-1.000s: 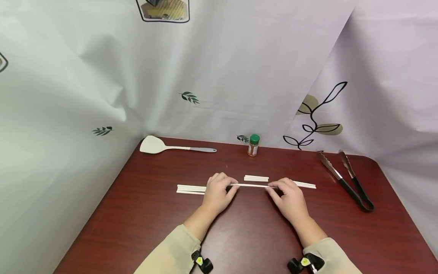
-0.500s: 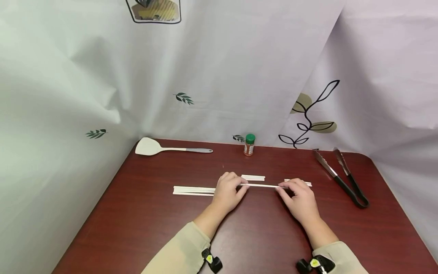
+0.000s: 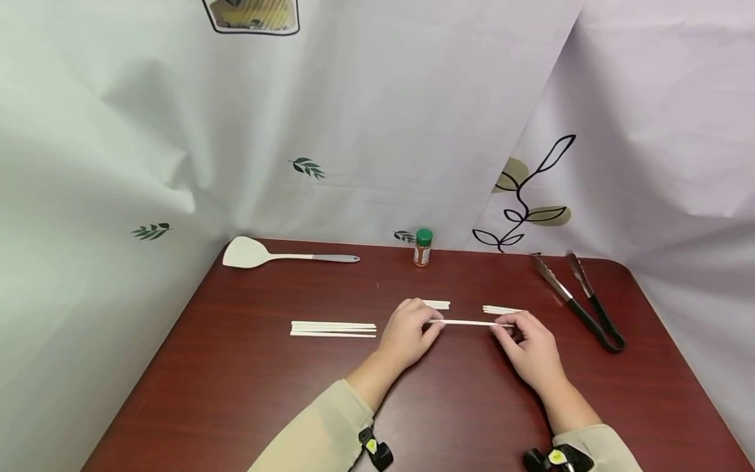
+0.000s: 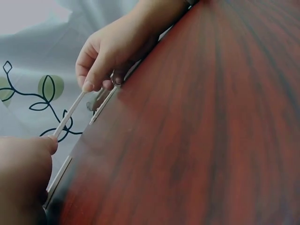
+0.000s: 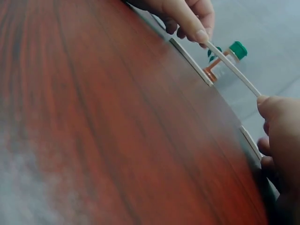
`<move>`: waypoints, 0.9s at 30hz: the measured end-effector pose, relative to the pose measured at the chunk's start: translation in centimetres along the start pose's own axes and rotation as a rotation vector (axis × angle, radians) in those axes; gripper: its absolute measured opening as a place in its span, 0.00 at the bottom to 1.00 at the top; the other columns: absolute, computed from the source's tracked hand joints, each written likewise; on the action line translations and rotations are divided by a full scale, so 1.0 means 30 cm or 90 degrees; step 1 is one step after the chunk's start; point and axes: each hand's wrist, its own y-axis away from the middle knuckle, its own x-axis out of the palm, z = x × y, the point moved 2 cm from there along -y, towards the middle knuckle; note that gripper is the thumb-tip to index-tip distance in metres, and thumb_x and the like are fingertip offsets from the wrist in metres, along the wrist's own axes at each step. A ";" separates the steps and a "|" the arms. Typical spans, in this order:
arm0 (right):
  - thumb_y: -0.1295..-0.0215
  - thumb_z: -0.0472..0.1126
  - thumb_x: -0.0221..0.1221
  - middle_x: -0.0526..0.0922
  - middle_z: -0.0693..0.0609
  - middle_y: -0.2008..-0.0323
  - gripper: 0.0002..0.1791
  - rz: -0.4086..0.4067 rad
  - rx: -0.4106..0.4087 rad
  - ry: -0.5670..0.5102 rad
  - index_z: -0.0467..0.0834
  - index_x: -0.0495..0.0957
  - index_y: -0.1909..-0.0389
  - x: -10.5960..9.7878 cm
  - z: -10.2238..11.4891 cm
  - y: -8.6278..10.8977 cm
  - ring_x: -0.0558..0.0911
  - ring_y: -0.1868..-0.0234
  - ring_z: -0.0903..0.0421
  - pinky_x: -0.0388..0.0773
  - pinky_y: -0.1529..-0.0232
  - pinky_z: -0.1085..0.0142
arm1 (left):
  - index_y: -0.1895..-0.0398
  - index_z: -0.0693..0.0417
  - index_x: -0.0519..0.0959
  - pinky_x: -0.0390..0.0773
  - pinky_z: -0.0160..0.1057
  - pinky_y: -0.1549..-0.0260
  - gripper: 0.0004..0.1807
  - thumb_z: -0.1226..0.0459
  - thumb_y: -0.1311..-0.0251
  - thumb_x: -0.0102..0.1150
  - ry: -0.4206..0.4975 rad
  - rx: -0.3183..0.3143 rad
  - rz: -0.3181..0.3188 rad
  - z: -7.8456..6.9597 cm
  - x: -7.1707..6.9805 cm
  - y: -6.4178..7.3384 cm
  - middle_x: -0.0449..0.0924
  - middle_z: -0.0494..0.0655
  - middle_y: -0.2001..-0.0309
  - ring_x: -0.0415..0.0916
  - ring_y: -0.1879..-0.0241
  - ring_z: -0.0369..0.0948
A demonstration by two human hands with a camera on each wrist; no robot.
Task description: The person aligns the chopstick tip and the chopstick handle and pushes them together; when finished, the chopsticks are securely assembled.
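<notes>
A thin pale wooden chopstick (image 3: pixel 468 322) spans level between the two hands, raised over the table in both wrist views. My left hand (image 3: pixel 407 332) pinches its left end between thumb and fingers. At the other end, my right hand (image 3: pixel 531 349) pinches it the same way. Several more chopsticks (image 3: pixel 333 329) lie side by side left of the left hand. A second group of chopsticks (image 3: pixel 438 305) lies behind the held one, partly hidden by the left hand. Close behind the right hand is a third group of chopsticks (image 3: pixel 503 309), partly covered by it.
A white spatula (image 3: pixel 289 256) with a grey handle lies at the back left of the dark red table (image 3: pixel 236 393). A green-capped spice jar (image 3: pixel 422 248) stands at the back edge. Black-handled metal tongs (image 3: pixel 580 301) lie spread at the right. A patterned white curtain (image 3: pixel 366 118) hangs behind.
Both hands have moved to the right with the chopstick between them, uncovering more of the left group and covering part of the middle group. The head view has shifted slightly right.
</notes>
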 end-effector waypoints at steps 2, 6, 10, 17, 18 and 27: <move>0.44 0.26 0.76 0.84 0.56 0.66 0.13 0.007 -0.003 -0.011 0.43 0.88 0.62 0.000 0.001 0.001 0.78 0.70 0.67 0.74 0.66 0.78 | 0.61 0.47 0.90 0.78 0.39 0.50 0.03 0.60 0.35 0.73 0.011 -0.002 0.009 -0.001 0.003 0.002 0.83 0.39 0.63 0.80 0.57 0.41; 0.44 0.26 0.76 0.87 0.56 0.62 0.14 0.023 -0.027 -0.018 0.43 0.91 0.59 0.002 0.007 0.002 0.80 0.66 0.63 0.74 0.63 0.76 | 0.60 0.47 0.90 0.78 0.41 0.43 0.03 0.60 0.34 0.73 0.031 0.006 0.018 -0.006 0.003 0.009 0.83 0.40 0.62 0.82 0.57 0.40; 0.45 0.27 0.77 0.87 0.57 0.62 0.15 0.040 -0.040 -0.020 0.43 0.92 0.57 0.005 0.012 0.005 0.82 0.63 0.62 0.73 0.60 0.76 | 0.59 0.45 0.90 0.79 0.41 0.44 0.04 0.58 0.33 0.73 0.037 0.007 0.036 -0.011 0.001 0.014 0.83 0.39 0.62 0.82 0.58 0.38; 0.46 0.27 0.78 0.86 0.61 0.64 0.16 0.075 -0.064 -0.042 0.46 0.93 0.57 0.021 0.013 0.007 0.83 0.62 0.61 0.74 0.57 0.76 | 0.60 0.43 0.89 0.79 0.39 0.53 0.04 0.56 0.31 0.71 0.025 -0.005 0.094 -0.007 0.006 0.013 0.82 0.37 0.61 0.81 0.59 0.36; 0.46 0.27 0.77 0.85 0.62 0.64 0.16 0.077 -0.065 -0.045 0.48 0.93 0.58 0.023 0.013 0.007 0.82 0.63 0.61 0.74 0.58 0.75 | 0.59 0.44 0.89 0.79 0.39 0.52 0.04 0.56 0.30 0.70 0.025 -0.009 0.097 -0.006 0.007 0.013 0.82 0.37 0.61 0.81 0.59 0.36; 0.45 0.27 0.77 0.86 0.63 0.65 0.16 0.085 -0.055 -0.049 0.51 0.93 0.62 0.025 0.012 0.000 0.83 0.61 0.61 0.74 0.56 0.76 | 0.59 0.45 0.89 0.79 0.39 0.53 0.06 0.55 0.29 0.69 0.037 -0.044 0.115 -0.005 -0.001 0.006 0.81 0.38 0.61 0.81 0.60 0.37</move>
